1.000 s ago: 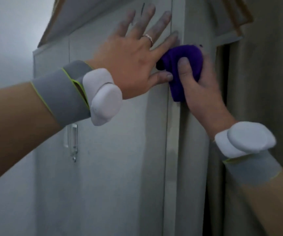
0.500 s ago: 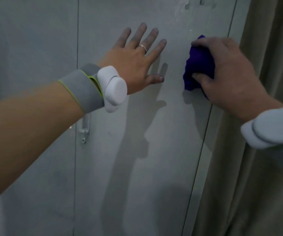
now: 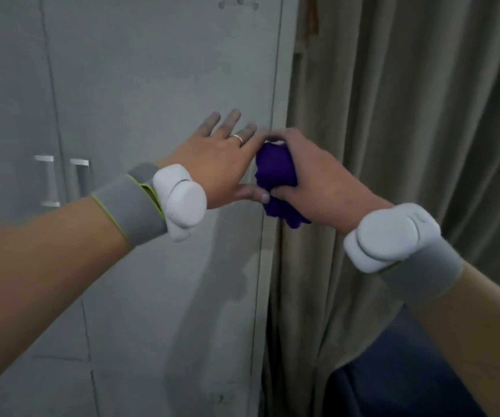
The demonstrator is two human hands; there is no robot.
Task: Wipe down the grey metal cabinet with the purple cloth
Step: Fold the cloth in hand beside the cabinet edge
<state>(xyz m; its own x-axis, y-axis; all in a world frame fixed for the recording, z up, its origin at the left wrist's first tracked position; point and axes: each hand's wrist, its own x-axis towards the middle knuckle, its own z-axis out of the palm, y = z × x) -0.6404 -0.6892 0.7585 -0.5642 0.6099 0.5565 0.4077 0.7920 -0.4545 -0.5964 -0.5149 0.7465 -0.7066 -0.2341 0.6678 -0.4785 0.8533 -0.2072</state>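
The grey metal cabinet (image 3: pixel 158 73) fills the left and middle of the head view. My left hand (image 3: pixel 221 164) lies flat against its right door with fingers spread, a ring on one finger. My right hand (image 3: pixel 318 179) is closed around the bunched purple cloth (image 3: pixel 275 179) and presses it on the cabinet's right front edge, right beside my left thumb. Part of the cloth hangs below my fingers; the rest is hidden in my grip.
A beige curtain (image 3: pixel 408 115) hangs directly right of the cabinet. Two metal door handles (image 3: pixel 62 180) sit at the left, at wrist height. A dark blue fabric surface (image 3: pixel 399 374) lies low at the right.
The view has dropped lower down the cabinet. My right hand has brought the cloth down and back to the right edge, close to my left hand, which stays flat on the door.
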